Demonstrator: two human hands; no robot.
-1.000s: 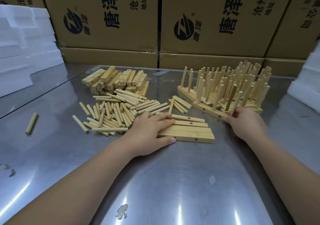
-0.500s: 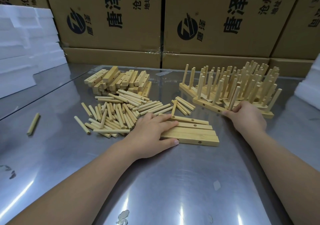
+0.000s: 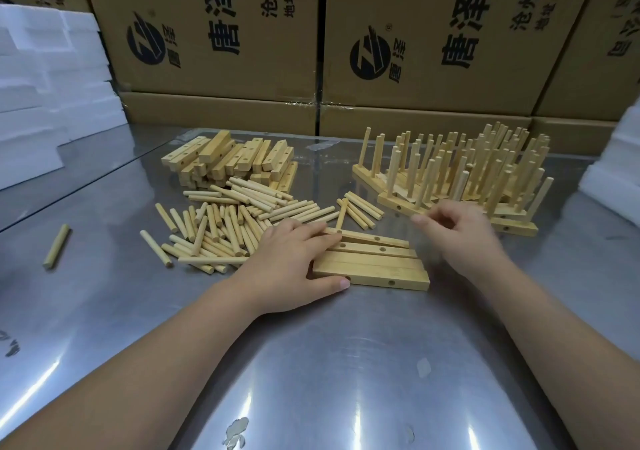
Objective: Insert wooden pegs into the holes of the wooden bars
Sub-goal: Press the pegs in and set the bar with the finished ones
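Note:
A row of several wooden bars (image 3: 381, 264) with holes lies flat in front of me. My left hand (image 3: 292, 264) rests palm down on their left ends, thumb against the near edge. One peg (image 3: 341, 214) stands tilted in the far bar. My right hand (image 3: 460, 233) hovers blurred just right of the bars, fingers apart, nothing in it. Loose pegs (image 3: 221, 231) lie in a heap to the left. Behind my right hand stands a cluster of finished bars (image 3: 457, 179) with upright pegs.
A stack of bars without pegs (image 3: 232, 160) sits behind the loose pegs. A stray peg (image 3: 57, 246) lies far left on the steel table (image 3: 329, 363). Cardboard boxes (image 3: 415, 51) wall off the back; white foam blocks (image 3: 45, 103) stand at the left, and more foam at the right.
My right hand has let go of the front finished bar and moved left toward the flat bars. My left hand has stayed on them.

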